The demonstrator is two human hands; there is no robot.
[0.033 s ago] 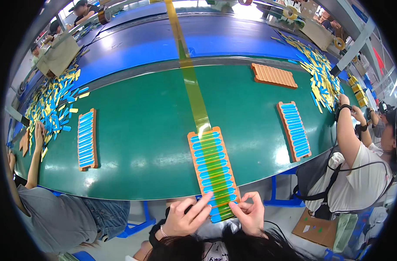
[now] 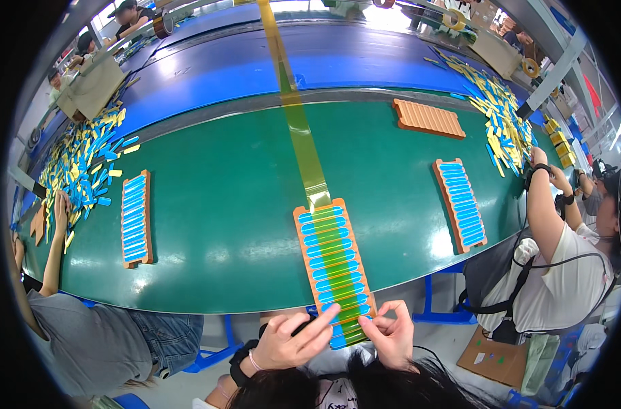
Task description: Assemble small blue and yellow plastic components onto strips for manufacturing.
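Observation:
A long orange grooved tray [image 2: 337, 203] lies at the table's near edge, its lower end jutting toward me. Blue flat strips [image 2: 318, 275] fill its grooves crosswise. Clear yellow adhesive tape [image 2: 303, 146] comes down from the far side and runs along the tray over the strips. My left hand [image 2: 290, 344] is open, its extended fingers reaching over the tape near the tray's lower end, a fingertip on or just above it. On the tray's lower right edge, my right hand [image 2: 394, 335] is closed with thumb and curled fingers; exactly what they pinch is partly hidden.
Strip-filled trays lie left [image 2: 136, 218] and right [image 2: 460, 204] on the green table [image 2: 215, 170]. An unfilled orange tray [image 2: 429, 118] sits far right. Blue and yellow strips are heaped left [image 2: 85, 163] and right [image 2: 504, 129]. Co-workers [image 2: 549, 273] sit on both sides.
My left hand has shifted slightly to the right, its extended fingertip farther over the tape. My right hand and the tray look unmoved.

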